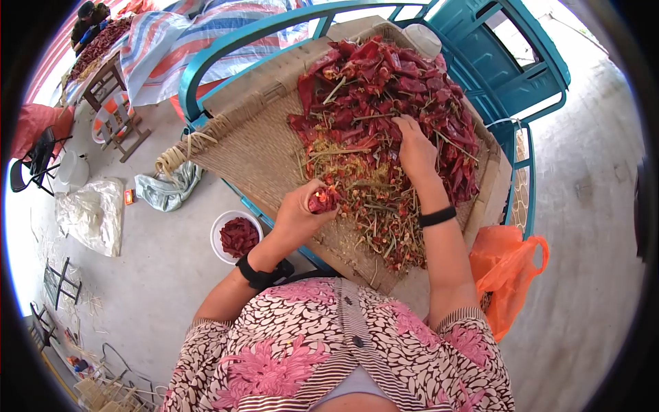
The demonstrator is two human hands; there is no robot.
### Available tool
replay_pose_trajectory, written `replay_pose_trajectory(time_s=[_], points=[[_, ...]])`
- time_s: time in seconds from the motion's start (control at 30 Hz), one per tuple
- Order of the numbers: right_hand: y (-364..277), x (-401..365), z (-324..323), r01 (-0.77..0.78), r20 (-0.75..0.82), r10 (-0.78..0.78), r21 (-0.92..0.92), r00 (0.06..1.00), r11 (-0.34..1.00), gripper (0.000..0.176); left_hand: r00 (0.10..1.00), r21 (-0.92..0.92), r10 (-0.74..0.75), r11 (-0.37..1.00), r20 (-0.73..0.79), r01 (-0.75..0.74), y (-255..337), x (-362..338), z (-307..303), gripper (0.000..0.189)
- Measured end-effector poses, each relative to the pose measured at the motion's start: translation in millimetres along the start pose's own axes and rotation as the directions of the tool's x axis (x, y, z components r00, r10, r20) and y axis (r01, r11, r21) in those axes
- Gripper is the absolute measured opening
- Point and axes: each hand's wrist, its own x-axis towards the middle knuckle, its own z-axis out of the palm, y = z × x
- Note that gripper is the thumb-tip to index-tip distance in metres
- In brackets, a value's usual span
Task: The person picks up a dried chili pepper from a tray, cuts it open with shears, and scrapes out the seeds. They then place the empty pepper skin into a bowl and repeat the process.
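The head view looks down past a patterned shirt (295, 357) to a woven mat (254, 141) with a rolled, bound edge, lying within a teal metal frame (261, 42). An orange plastic bag (504, 264) hangs beside the mat on the right. On the grey concrete floor (165, 240) to the left stands a white bowl (215, 240) holding red peppers; beyond it lie a pale green plastic bag (163, 192) and a clear plastic sheet (93, 216). Farther off are a wooden rack (106, 86), a striped tarp (226, 27) and another person (89, 24) by a red heap (103, 49).

The left hand (299, 214) is closed around a bunch of peppers (323, 200), above the mat. The right hand (417, 152) reaches onto the pepper pile (384, 75), fingers bent and touching it; whether they grip a pepper cannot be told. Stems and seeds (371, 196) lie between the hands.
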Motion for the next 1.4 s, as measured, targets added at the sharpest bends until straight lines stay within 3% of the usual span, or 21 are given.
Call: replay_pose_trajectory(time_s=[0.07,0.23,0.3,0.37,0.43,0.53,0.63,0.7,0.73,0.8,0.83,0.93,1.07,1.1,1.13,1.23,1.33,1.4], points=[[12,8,4,-0.007,0.113,0.012,-0.041,0.994,0.999,0.039,1.0,0.007,0.012,1.0,-0.02,-0.012,-1,-1,0,0.02],[-16,-11,-41,-0.089,0.037,0.085,0.139,0.996,0.986,0.032,0.999,-0.013,0.033,0.999,-0.022,-0.033,-2,-2,-3,0.018],[-30,-28,-45,-0.274,0.163,0.221,0.564,0.962,0.779,0.031,0.999,-0.134,0.005,0.991,-0.034,-0.01,1,-1,-1,0.019],[-47,-45,-54,-0.422,0.332,0.269,0.793,0.904,0.44,0.031,0.999,-0.282,-0.021,0.959,-0.029,0.012,12,1,0,0.02],[-68,-61,-65,-0.532,0.502,0.229,0.842,0.834,0.094,0.031,0.999,-0.444,-0.046,0.895,-0.008,0.038,32,5,1,0.021],[-92,-83,-54,-0.502,0.537,0.133,0.835,0.833,-0.227,0.029,0.975,-0.483,-0.204,0.847,0.093,0.223,32,11,1,0.026],[-109,-89,-52,-0.441,0.491,0.126,0.849,0.862,-0.29,0.025,0.987,-0.609,-0.149,0.778,0.058,0.153,25,12,11,0.026],[-108,-94,-53,-0.456,0.507,0.081,0.825,0.858,-0.334,0.029,0.982,-0.595,-0.185,0.785,0.045,0.175,28,9,10,0.027],[-109,-94,-51,-0.448,0.483,0.125,0.864,0.867,-0.23,0.031,0.979,-0.589,-0.2,0.787,0.036,0.183,29,9,9,0.027],[-113,-94,-53,-0.429,0.422,0.202,0.903,0.884,-0.01,0.034,0.995,-0.471,-0.035,0.882,-0.091,-0.012,24,8,10,0.027],[-114,-92,-56,-0.414,0.413,0.222,0.909,0.883,-0.041,0.036,0.988,-0.399,0.055,0.91,-0.147,-0.111,22,8,10,0.028],[-109,-89,-67,-0.343,0.323,0.185,0.935,0.928,0.091,0.034,0.938,-0.298,0.263,0.898,-0.227,-0.324,17,10,11,0.032],[-118,-86,-73,-0.077,0.039,0.074,0.763,0.997,0.642,0.029,0.884,-0.081,0.399,0.9,-0.244,-0.428,15,10,11,0.035],[-118,-86,-70,0.024,-0.062,0.028,0.714,0.998,0.699,0.025,0.87,-0.018,0.431,0.894,-0.239,-0.447,13,10,8,0.035],[-118,-86,-66,0.043,-0.08,0.024,0.739,0.997,0.672,0.024,0.858,0.045,0.459,0.886,-0.23,-0.462,12,9,6,0.035],[-116,-89,-61,0.067,-0.119,0.047,0.798,0.992,0.599,0.017,0.909,-0.091,0.395,0.909,-0.13,-0.408,15,4,3,0.03],[-118,-86,-68,0.111,-0.158,0.032,0.812,0.987,0.574,0.012,0.988,-0.58,0.151,0.803,-0.023,-0.137,16,6,1,0.031],[-120,-87,-68,0.135,-0.175,0.015,0.808,0.984,0.573,0.009,0.995,-0.661,-0.001,0.748,0.099,0.067,17,5,-4,0.036]])
